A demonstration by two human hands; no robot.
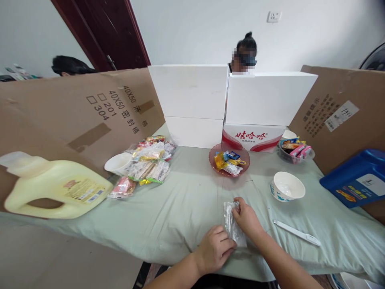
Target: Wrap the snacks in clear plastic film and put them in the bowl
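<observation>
A small clear plastic bag [231,220] lies near the front edge of the table, between my two hands. My left hand [217,245] has its fingers curled at the bag's lower left edge. At the upper right edge, my right hand [245,216] pinches the plastic between thumb and fingers. What the bag contains, if anything, is hard to make out. To the right lies a long white plastic strip [296,233], shaped like a bag clip. Behind it stands a white paper bowl [287,187] with a blue pattern.
A pink glass dish [214,163] holds small wrapped snacks. Packaged snacks [150,164] are piled at left, beside a yellow jug [57,186]. A blue bottle [355,180] leans at right. White boxes [192,96] and cardboard [60,108] wall the table; people sit beyond.
</observation>
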